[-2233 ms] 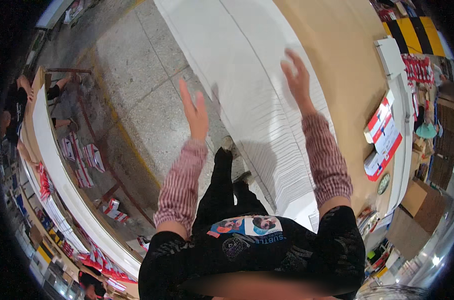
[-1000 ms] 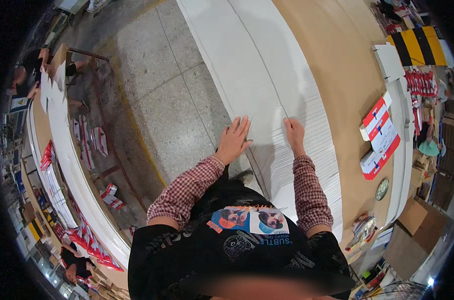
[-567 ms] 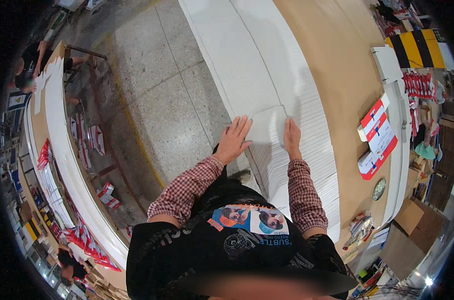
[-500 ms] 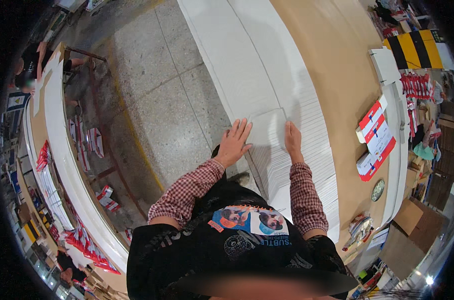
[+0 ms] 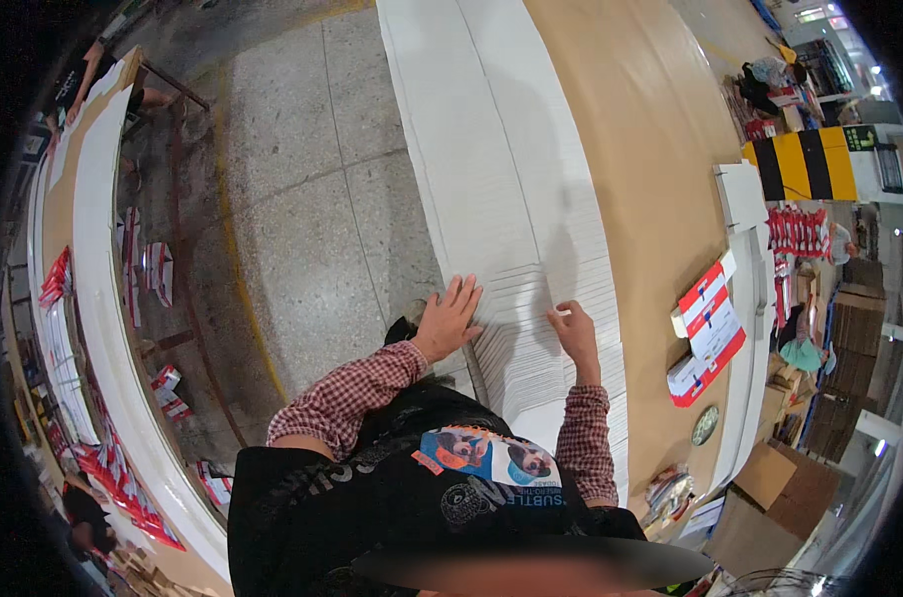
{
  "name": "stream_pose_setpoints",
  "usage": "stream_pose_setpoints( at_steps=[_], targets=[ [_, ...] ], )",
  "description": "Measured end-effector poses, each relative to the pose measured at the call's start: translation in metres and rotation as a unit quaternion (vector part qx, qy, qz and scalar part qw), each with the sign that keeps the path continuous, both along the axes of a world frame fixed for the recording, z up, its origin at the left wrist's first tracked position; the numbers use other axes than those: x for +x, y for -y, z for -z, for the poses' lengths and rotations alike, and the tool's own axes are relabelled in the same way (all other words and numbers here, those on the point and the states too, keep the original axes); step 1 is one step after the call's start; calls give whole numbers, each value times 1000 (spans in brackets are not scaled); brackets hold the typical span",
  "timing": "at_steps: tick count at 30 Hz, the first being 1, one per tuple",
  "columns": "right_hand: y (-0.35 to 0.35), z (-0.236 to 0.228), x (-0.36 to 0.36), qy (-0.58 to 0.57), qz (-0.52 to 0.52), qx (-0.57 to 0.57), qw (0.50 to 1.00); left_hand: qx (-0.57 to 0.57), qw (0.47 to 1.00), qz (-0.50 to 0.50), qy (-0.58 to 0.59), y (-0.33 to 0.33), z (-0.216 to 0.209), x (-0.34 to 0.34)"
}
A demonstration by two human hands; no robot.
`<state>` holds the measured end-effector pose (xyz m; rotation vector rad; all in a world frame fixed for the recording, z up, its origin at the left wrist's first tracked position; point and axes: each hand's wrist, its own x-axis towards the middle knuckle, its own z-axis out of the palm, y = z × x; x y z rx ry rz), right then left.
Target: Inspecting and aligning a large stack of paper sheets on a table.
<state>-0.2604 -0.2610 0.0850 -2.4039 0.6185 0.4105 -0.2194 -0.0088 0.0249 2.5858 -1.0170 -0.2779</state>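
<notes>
A long overlapping row of white paper or thin card sheets (image 5: 486, 149) runs along the table toward me, its near part fanned into many close edges (image 5: 516, 343). On the left border of these sheets lies my left hand (image 5: 450, 320), palm down with the fingers stretched and a little apart. My right hand (image 5: 577, 336) is at the right side of the fanned part, with thumb and forefinger bent toward the sheets and a small gap between their tips. No separate sheet can be made out in it.
Brown board (image 5: 635, 179) covers the table to the right. A red, white and blue printed stack (image 5: 708, 333) and a round dish-like item (image 5: 705, 425) stand there. Across the concrete floor (image 5: 292, 199) is another workbench (image 5: 138, 388) with red-and-white packages; a person stands at its far end.
The raised sheet edge between my hands no longer shows; fanned edges lie there instead. Both hands are lower in view, and the right fingers have gone from straight to bent.
</notes>
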Motion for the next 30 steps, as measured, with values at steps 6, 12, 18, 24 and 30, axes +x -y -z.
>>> stream_pose_setpoints(
  at_steps=[6, 12, 18, 24, 30],
  targets=[
    [0, -9, 10, -34, -1, -16, 999, 0, 1000, 4, 18, 0, 2, -1],
    [3, 62, -5, 57, 71, 118, 989, 11, 1000, 9, 5, 6, 1, -2],
    [-13, 81, -8, 134, 103, 97, 981, 25, 1000, 11, -5, 0, -9, 3],
    [2, 104, -18, 135, 123, 105, 978, 2, 1000, 11, -13, 3, -4, 1],
    [-7, 79, -7, 155, 103, 133, 974, -12, 1000, -5, -9, -2, 0, -2]
  ],
)
